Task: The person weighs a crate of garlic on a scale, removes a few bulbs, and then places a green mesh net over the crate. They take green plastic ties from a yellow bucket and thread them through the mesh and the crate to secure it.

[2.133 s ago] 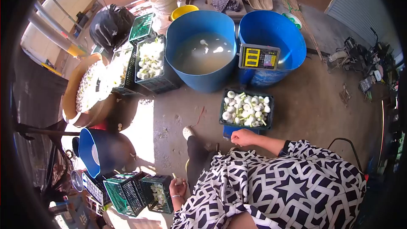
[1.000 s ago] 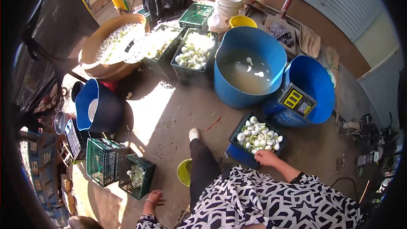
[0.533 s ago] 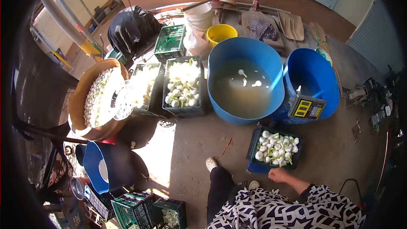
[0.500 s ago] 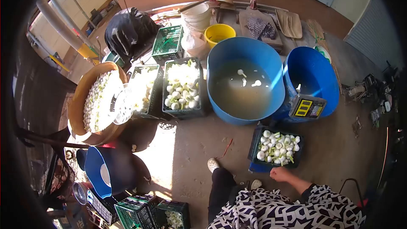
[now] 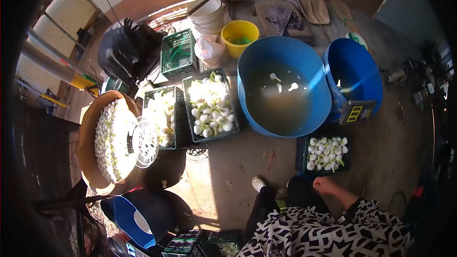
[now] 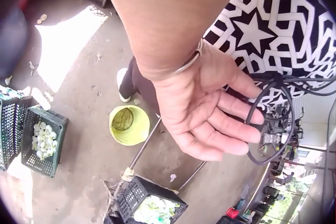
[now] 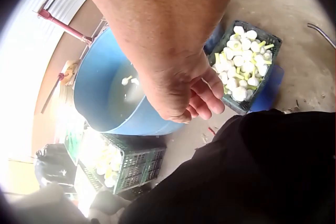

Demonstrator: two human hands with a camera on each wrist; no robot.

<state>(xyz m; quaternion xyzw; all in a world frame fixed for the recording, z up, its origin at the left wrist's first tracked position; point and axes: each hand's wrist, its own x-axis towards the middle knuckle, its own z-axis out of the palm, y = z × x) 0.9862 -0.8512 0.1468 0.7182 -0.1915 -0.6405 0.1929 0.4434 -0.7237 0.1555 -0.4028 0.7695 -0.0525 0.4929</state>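
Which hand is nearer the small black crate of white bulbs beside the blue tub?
Right. The right hand hovers just below the black crate; the left hand hangs empty at the person's other side.

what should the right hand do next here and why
Probably reach forward and pick one bulb from the small black crate of white bulbs. The right hand hangs just short of that crate with loosely curled fingers holding nothing, and the left hand is open and empty too, so nothing is in hand to work on.

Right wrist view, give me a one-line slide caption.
Right hand, empty with loosely curled fingers, hangs above a dark crate of white bulbs beside a blue tub.
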